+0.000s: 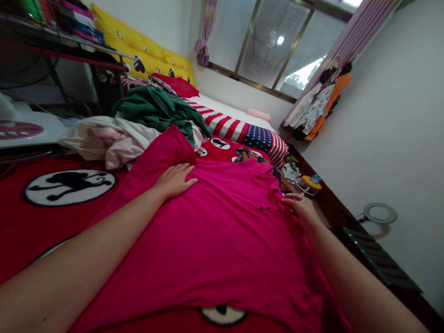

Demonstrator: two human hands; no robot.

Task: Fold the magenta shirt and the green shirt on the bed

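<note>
From where I stand, the pink garment lies spread across the red patterned cloth, taking up the middle of the scene; it has shallow creases running over it and a few small dark spots toward its far right side. The left hand rests palm down on its far left part — fingers extended and close together, pressed on the fabric rather than gripping it; the right hand is at the garment's right edge, fingers bent, though I cannot tell whether they pinch the cloth or only touch it.

Beyond the left hand sits a loose heap, with white clothing to the left and green clothing farther off; a brown and navy cloth lies just beyond the right hand. Farther back a flag-patterned cover hangs over the bed's side; on the right — along the wall — a dark ledge carries a round yellow object.
</note>
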